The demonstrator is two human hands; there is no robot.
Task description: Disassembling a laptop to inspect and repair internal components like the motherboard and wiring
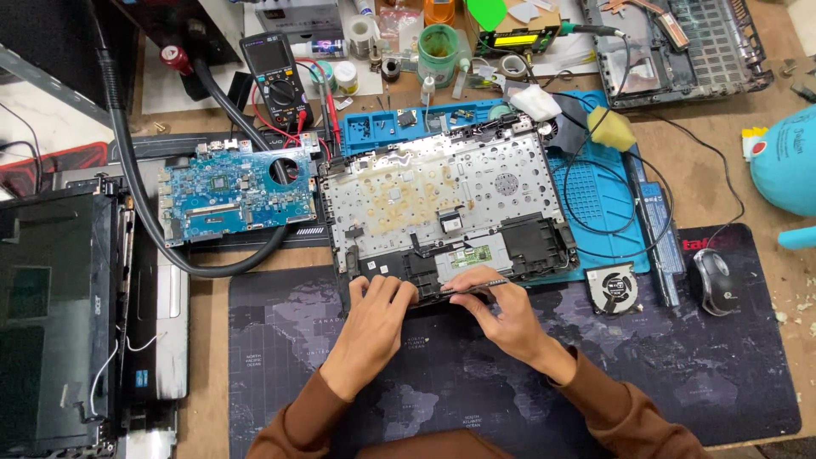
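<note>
Wooden workbench [212,357] carries a dark map-printed mat [680,374] amid cluttered electronics.

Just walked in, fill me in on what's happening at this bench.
A person is working on an opened laptop base lying upside down on a blue repair mat. The left hand presses on the near edge of the base, while the right hand holds a thin dark tool against that same edge. A blue circuit board lies to the left, a small fan and a mouse to the right, and a multimeter sits behind.
</note>
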